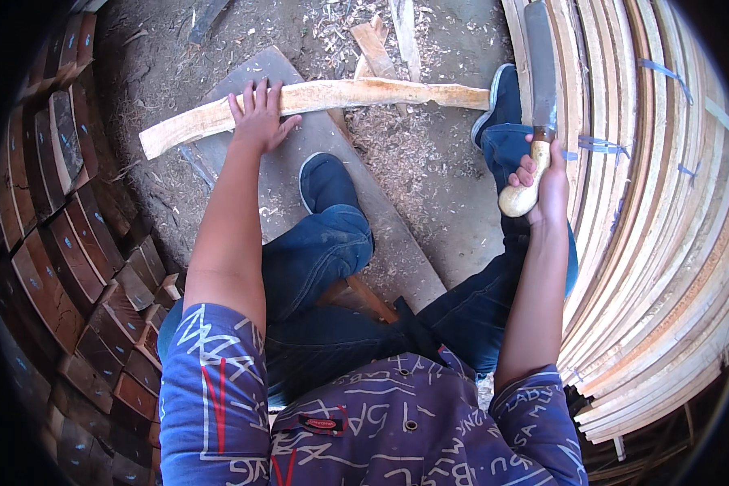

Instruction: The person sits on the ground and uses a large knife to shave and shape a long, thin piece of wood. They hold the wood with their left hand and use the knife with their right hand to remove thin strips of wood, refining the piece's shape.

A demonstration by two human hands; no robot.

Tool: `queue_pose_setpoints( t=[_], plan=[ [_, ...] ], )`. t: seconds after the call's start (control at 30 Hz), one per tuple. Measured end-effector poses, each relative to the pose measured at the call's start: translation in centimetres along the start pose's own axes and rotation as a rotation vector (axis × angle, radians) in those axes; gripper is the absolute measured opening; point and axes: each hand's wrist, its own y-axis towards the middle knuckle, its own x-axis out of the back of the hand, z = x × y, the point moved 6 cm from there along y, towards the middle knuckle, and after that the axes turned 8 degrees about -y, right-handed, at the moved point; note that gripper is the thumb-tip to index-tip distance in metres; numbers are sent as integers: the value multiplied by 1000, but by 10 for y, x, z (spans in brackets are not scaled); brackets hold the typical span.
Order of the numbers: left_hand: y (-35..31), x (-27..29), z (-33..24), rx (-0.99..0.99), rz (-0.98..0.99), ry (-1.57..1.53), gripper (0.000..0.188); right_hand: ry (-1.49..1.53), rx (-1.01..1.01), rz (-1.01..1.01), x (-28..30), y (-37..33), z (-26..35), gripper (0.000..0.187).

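Observation:
A long, pale strip of wood (pixel 340 95) lies crosswise in front of me, its left part over a flat board (pixel 381 219). On that strip rests my left hand (pixel 259 120), fingers spread and pressing from above, thumb apart. My right hand (pixel 543 178) is wrapped round the bulbous, light wooden handle of a big knife (pixel 541 77). Its broad grey blade points away from me, at the right, beside the stacked wood strips. The right end of the pale strip reaches my right shoe (pixel 498 101).
Long wood strips (pixel 607 243), some bundled with blue ties, stack up along the right. Dark wood blocks (pixel 65 267) are piled at the left. Shavings (pixel 397 162) and offcuts (pixel 374 49) litter the ground ahead. My left shoe (pixel 326 182) stands on the board.

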Motion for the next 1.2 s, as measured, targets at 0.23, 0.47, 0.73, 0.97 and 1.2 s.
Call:
queue_pose_setpoints(
  t=[0.23, 0.47, 0.73, 0.97, 1.2],
  plan=[
    [8, -2, -13, -18, 10, -11, 83, -311, -291, 59, -13, 21, -106, 41],
    [2, -3, 1, -8, -5, 37, 84, -140, -116, 34, -5, 3, -16, 37],
    [5, -2, -11, -23, 8, 21, 84, -422, -217, -34, -2, 6, -103, 32],
    [3, -10, 2, -20, 2, 34, 86, -115, 56, 27, -3, 1, 24, 43],
    [9, -4, -11, -33, 26, 29, 85, -424, -410, 138, -23, 4, -96, 33]
  ],
)
